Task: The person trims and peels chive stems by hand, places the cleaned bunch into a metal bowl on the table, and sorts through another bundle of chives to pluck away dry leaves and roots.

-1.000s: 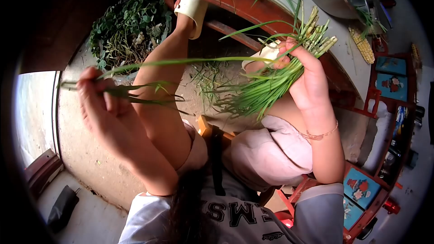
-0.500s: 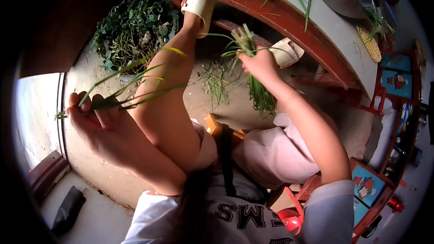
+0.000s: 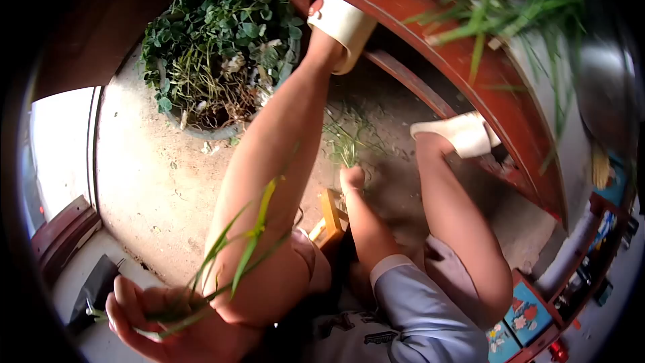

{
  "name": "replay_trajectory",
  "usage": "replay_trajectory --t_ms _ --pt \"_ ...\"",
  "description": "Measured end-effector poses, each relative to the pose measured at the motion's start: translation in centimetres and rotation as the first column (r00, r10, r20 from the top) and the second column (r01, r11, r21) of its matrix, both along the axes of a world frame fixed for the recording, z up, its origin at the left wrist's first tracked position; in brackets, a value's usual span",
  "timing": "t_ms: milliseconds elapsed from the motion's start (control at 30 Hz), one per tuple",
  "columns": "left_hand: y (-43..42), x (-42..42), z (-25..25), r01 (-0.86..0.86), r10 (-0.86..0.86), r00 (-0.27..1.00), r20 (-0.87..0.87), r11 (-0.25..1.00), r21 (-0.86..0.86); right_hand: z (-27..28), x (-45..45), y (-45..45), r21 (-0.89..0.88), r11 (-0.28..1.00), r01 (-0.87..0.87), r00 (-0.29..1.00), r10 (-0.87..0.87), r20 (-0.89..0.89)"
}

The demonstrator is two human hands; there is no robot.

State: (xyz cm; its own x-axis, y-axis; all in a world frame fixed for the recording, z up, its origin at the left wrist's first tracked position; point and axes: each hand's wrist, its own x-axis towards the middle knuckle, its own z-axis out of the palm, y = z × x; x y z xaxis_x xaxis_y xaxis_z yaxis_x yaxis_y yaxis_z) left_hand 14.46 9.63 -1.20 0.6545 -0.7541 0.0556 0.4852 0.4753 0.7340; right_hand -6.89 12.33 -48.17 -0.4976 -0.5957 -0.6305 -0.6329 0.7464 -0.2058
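Observation:
My left hand (image 3: pixel 171 326), at the lower left, has its fingers closed around a few long green chives (image 3: pixel 245 249), some of them yellowing, that trail up past my raised knee. Down near the floor between my legs is my right hand (image 3: pixel 351 178). Its fingers look closed at the near end of a loose pile of chives (image 3: pixel 351 140), though they are partly hidden. On the red-edged table at the top right lies a blurred heap of chives (image 3: pixel 500 10), with pale stalk ends over the edge.
A round tub (image 3: pixel 228 132) of leafy greens and wilted scraps stands at the upper left. The red table edge (image 3: pixel 463 60) curves over my feet in pale slippers (image 3: pixel 342 23). A wooden stool (image 3: pixel 329 218) is under me. A cabinet with blue panels (image 3: pixel 531 316) is at the lower right.
My right hand has gone from holding up a chive bunch to reaching the floor pile. More chives show on the table edge. My left hand is lower in view, still holding its blades.

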Motion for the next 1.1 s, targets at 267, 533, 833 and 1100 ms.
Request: replay_trajectory --t_ms 267,533,833,1100 --pt "-1.9 0.0 0.1 0.131 -0.130 0.989 -0.071 0.991 0.014 -5.2 2.7 -1.1 0.077 0.985 -0.152 0.985 0.158 -0.070" --pt "-1.5 0.0 -0.5 0.180 -0.177 0.983 -0.057 0.983 0.044 -5.9 2.2 -0.7 -0.047 0.978 -0.203 0.979 0.204 0.020" --pt "0.4 -0.9 -1.3 -0.135 0.106 0.975 0.194 0.981 0.140 7.8 -0.4 -6.4 -0.119 0.825 0.553 0.423 -0.155 0.893" --pt "-0.2 -3.1 1.1 0.069 -0.056 0.997 -0.046 0.934 0.349 28.8 -1.1 -11.0 -0.484 0.766 0.423 0.548 0.209 0.810"
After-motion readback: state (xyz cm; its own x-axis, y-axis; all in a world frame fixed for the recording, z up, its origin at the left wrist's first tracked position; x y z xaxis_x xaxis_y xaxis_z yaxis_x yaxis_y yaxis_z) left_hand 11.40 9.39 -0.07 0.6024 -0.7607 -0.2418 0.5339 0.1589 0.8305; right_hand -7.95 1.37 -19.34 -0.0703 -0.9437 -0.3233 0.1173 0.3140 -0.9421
